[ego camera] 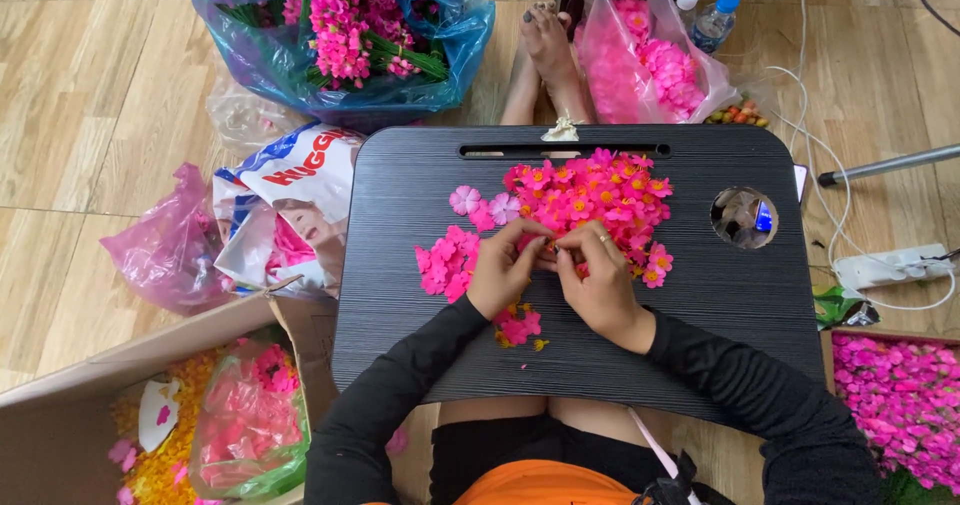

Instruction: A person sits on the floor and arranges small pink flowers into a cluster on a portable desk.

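Observation:
My left hand (503,268) and my right hand (598,280) meet fingertip to fingertip over a black lap tray (700,315). Between the fingertips they pinch a small pink artificial flower (547,253), mostly hidden by the fingers. A heap of pink flowers with yellow centres (595,195) lies just beyond the hands. To the left of my left hand sit plain pink petal pieces (447,262). Under my wrists lie a few more pink and yellow pieces (518,327). My right hand wears a ring.
A blue bag of pink flower stems (345,30) stands at the back left, a pink bag of petals (645,60) at the back right. A cardboard box (150,420) with yellow and pink parts sits front left. A power strip (895,265) lies right. My bare feet (548,50) stretch beyond the tray.

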